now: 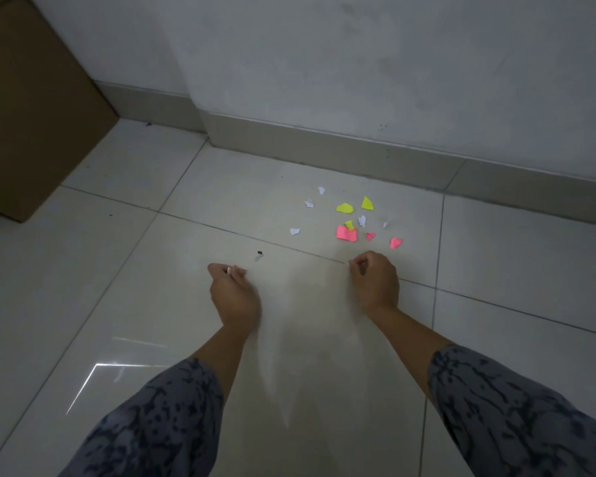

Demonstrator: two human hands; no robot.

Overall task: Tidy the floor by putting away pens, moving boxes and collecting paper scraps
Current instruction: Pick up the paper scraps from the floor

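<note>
Several torn paper scraps lie on the pale tiled floor near the wall: a large pink scrap (346,233), two smaller pink ones (395,242), yellow scraps (344,207), and small white bits (309,203). One white bit (258,257) lies apart, beside a dark speck. My left hand (233,294) hovers just below that bit with fingers curled; something small and pale shows at its fingertips. My right hand (374,282) hovers just below the pink scraps, fingers curled in, with nothing visible in it.
A large brown cardboard box (31,108) stands at the far left against the wall. A grey skirting board (324,149) runs along the wall behind the scraps. Small dark specks dot the floor tiles (152,304).
</note>
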